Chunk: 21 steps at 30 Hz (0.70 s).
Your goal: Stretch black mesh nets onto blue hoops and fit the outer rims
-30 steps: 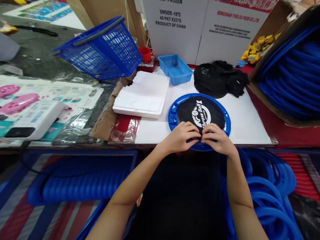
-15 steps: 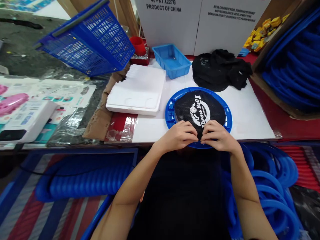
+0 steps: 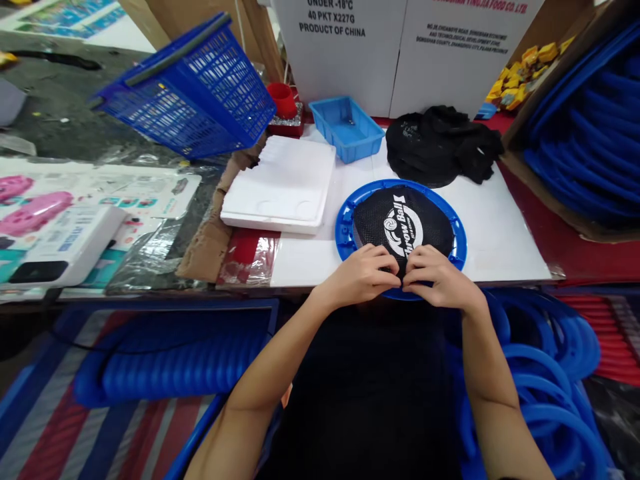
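Observation:
A blue plastic ring lies on the white board at the table's near edge. A black mesh net printed "Throw Ball" is spread over it. My left hand and my right hand sit side by side at the ring's near rim. Both pinch the net's near edge against the rim. The fingertips hide that part of the rim.
A pile of black nets lies behind the ring, with a small blue tray, a white foam slab and a tilted blue basket. Stacks of blue rings fill a box at right and lie below the table.
My hands stay at the ring's near rim, with the fingers shifting slightly along the net's edge. Only the camera view has shifted a little.

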Each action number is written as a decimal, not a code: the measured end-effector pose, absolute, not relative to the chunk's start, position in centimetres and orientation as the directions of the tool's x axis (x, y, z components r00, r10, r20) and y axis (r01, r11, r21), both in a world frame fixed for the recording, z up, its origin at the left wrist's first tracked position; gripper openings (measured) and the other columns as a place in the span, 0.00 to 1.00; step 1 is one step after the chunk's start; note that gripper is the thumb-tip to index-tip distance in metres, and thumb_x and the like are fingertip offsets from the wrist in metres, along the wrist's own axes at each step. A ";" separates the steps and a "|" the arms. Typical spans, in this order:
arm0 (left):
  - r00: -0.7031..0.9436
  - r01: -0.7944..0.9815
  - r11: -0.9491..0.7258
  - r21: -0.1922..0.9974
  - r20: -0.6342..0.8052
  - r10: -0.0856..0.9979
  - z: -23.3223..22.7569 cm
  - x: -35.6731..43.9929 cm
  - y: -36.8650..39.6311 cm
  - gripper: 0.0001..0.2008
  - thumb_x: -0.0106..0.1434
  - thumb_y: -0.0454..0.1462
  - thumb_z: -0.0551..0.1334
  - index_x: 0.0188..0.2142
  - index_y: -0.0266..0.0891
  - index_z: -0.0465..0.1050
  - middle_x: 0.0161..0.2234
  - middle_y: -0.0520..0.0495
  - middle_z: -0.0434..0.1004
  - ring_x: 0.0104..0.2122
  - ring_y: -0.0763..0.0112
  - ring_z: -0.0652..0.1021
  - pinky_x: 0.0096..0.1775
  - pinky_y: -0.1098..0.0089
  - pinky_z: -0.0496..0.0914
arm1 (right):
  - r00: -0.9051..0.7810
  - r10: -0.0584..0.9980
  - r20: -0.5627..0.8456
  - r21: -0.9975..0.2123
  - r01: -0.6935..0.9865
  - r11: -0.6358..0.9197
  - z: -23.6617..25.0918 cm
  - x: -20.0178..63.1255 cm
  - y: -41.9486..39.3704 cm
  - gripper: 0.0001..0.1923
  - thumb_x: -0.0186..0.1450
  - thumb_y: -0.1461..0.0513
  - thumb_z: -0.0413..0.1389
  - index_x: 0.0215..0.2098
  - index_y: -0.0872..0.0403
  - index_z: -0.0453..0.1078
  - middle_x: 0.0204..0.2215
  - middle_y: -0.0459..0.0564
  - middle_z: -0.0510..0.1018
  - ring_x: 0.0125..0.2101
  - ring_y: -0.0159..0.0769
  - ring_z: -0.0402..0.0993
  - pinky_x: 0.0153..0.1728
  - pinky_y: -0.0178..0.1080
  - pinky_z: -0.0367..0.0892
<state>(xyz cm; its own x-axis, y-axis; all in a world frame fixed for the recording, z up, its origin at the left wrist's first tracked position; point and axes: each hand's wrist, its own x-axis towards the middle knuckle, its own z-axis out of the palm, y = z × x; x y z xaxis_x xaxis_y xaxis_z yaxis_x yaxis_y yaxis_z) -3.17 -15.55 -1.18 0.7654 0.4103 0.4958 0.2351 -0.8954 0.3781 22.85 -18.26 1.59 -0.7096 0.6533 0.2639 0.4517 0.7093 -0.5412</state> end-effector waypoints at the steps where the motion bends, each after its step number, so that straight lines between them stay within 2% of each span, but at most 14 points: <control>1: 0.757 0.227 -0.884 0.409 0.496 0.424 -1.0 -3.2 -15.6 0.10 0.77 0.38 0.63 0.40 0.46 0.85 0.43 0.46 0.84 0.45 0.62 0.77 0.47 0.59 0.66 | -0.703 0.661 0.263 -0.517 0.476 0.712 1.7 22.7 -18.7 0.06 0.74 0.64 0.63 0.39 0.49 0.81 0.36 0.48 0.80 0.43 0.42 0.72 0.50 0.51 0.66; 5: 0.641 0.284 -0.787 0.548 0.502 0.580 -0.4 -2.9 -15.1 0.10 0.77 0.43 0.64 0.44 0.43 0.84 0.45 0.44 0.83 0.48 0.61 0.79 0.52 0.58 0.71 | -0.626 0.709 0.324 -0.384 0.598 0.703 1.8 22.2 -21.4 0.07 0.74 0.65 0.61 0.42 0.49 0.81 0.38 0.52 0.79 0.45 0.45 0.73 0.49 0.52 0.68; 7: 0.575 0.412 -0.730 0.546 0.465 0.673 -0.2 -2.5 -14.4 0.12 0.78 0.43 0.62 0.47 0.41 0.83 0.50 0.41 0.82 0.53 0.58 0.78 0.57 0.55 0.72 | -0.507 0.751 0.423 -0.414 0.629 0.658 1.2 22.5 -23.1 0.09 0.73 0.65 0.62 0.49 0.48 0.81 0.38 0.51 0.80 0.42 0.44 0.74 0.46 0.51 0.69; 9: 0.574 0.553 -0.681 0.481 0.373 0.729 0.0 -2.1 -13.4 0.15 0.77 0.43 0.62 0.55 0.40 0.81 0.60 0.36 0.77 0.63 0.49 0.73 0.64 0.47 0.68 | -0.207 0.805 0.556 -0.567 0.614 0.549 0.2 23.2 -24.7 0.11 0.71 0.65 0.65 0.51 0.48 0.80 0.32 0.47 0.78 0.32 0.37 0.72 0.37 0.45 0.69; 11: 0.631 0.624 -0.673 0.397 0.252 0.733 0.5 -1.7 -12.2 0.21 0.74 0.45 0.65 0.62 0.40 0.76 0.70 0.32 0.67 0.72 0.40 0.64 0.70 0.40 0.60 | 0.218 0.783 0.582 -0.752 0.511 0.417 -0.9 24.1 -25.9 0.07 0.69 0.64 0.67 0.44 0.49 0.80 0.25 0.41 0.72 0.22 0.31 0.63 0.27 0.39 0.63; 13: 0.692 0.627 -0.697 0.349 0.161 0.704 1.1 -1.3 -10.6 0.29 0.71 0.48 0.69 0.66 0.41 0.73 0.76 0.33 0.58 0.76 0.36 0.55 0.74 0.38 0.52 | 0.508 0.714 0.482 -0.875 0.324 0.360 -1.9 25.1 -26.6 0.05 0.66 0.63 0.70 0.38 0.51 0.79 0.19 0.37 0.65 0.18 0.27 0.56 0.24 0.38 0.58; 16: 0.720 0.624 -0.707 0.334 0.107 0.686 2.2 -0.2 -7.6 0.35 0.67 0.53 0.71 0.68 0.42 0.71 0.78 0.33 0.53 0.77 0.32 0.51 0.74 0.36 0.48 | 0.622 0.732 0.278 -0.943 0.032 0.332 -2.9 26.3 -26.9 0.06 0.63 0.62 0.71 0.37 0.50 0.81 0.14 0.33 0.59 0.16 0.24 0.46 0.23 0.37 0.54; 18: 0.679 0.675 -0.668 0.315 0.091 0.729 2.6 1.0 -5.7 0.34 0.69 0.53 0.69 0.67 0.39 0.71 0.75 0.29 0.58 0.75 0.30 0.55 0.72 0.34 0.51 | 0.628 0.760 0.169 -0.952 -0.095 0.290 -3.4 26.8 -26.8 0.07 0.63 0.62 0.71 0.39 0.48 0.81 0.13 0.32 0.56 0.16 0.23 0.41 0.22 0.36 0.51; 21: 0.630 0.734 -0.623 0.272 0.072 0.773 2.6 2.9 -3.3 0.28 0.72 0.48 0.65 0.66 0.36 0.73 0.69 0.25 0.67 0.67 0.31 0.69 0.66 0.38 0.62 | 0.595 0.799 0.086 -0.947 -0.199 0.251 -4.1 27.1 -26.7 0.14 0.59 0.64 0.71 0.42 0.44 0.79 0.14 0.30 0.51 0.17 0.25 0.41 0.23 0.36 0.52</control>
